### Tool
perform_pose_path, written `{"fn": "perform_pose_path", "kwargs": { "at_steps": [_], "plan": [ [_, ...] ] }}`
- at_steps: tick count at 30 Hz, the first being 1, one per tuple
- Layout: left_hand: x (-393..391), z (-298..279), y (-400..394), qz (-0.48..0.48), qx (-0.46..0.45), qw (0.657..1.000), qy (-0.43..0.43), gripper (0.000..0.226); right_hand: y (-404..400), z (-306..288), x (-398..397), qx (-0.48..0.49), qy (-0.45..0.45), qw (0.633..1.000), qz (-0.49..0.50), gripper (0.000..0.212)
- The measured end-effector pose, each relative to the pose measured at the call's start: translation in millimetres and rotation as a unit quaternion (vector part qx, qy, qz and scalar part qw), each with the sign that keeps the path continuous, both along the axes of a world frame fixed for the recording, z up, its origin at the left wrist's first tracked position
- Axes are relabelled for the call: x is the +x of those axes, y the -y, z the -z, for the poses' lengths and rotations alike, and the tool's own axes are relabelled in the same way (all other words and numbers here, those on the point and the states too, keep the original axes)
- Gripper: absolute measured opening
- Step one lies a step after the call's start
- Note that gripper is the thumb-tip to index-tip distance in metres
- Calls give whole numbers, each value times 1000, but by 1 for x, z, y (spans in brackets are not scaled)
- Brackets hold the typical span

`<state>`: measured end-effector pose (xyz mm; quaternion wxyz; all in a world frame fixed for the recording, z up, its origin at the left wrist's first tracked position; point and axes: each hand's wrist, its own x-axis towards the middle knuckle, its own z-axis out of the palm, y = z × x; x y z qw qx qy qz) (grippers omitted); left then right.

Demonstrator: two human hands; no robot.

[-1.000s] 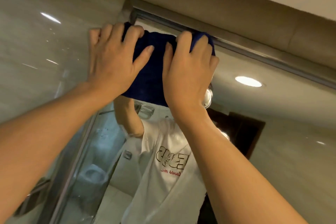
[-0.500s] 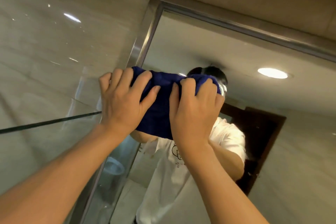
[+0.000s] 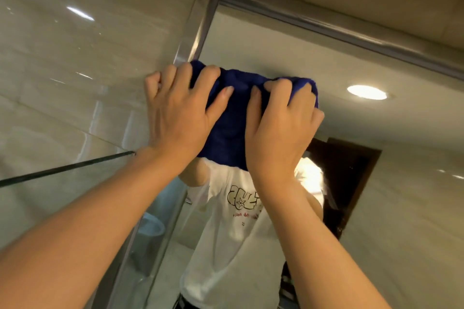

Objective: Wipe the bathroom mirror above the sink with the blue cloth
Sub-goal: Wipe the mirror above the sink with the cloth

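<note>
From the head view we see our left hand (image 3: 177, 118) and right hand (image 3: 278, 130), 2 sets of fingers curled onto the bunched dark blue cloth (image 3: 228, 133), pressing it against the steel-framed wall mirror (image 3: 288, 57) near its upper left corner.

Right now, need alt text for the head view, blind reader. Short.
Two bare hands, the left hand and the right hand, press a bunched blue cloth against a bathroom mirror near its upper left corner, fingers curled into the fabric. The steel frame borders glossy beige wall tile; the glass reflects a white printed T-shirt and a ceiling light.
</note>
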<state>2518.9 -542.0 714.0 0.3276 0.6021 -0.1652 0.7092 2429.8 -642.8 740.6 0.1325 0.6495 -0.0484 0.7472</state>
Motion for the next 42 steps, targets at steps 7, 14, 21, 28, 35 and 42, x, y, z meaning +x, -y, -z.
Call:
{"fn": "perform_pose_path", "kwargs": {
  "at_steps": [7,14,21,28,35,42],
  "plan": [
    [-17,41,14,36,11,999,-11,33,19,39,-20,-35,-26,999,11,17],
    [-47,-20,48,66,-2,998,15,35,48,-18,-53,-50,-3,999,16,18],
    [-70,-63,78,92,-13,995,24,37,70,-55,-73,6,39,999,-14,18],
    [-63,21,64,90,33,995,11,31,67,27,-70,-19,-4,1000,11,13],
    [-70,40,61,75,63,995,5,26,73,38,-82,-49,-65,997,7,13],
    [-24,-42,19,-26,74,994,70,37,29,-22,-42,-6,-11,1000,-28,7]
  ]
}}
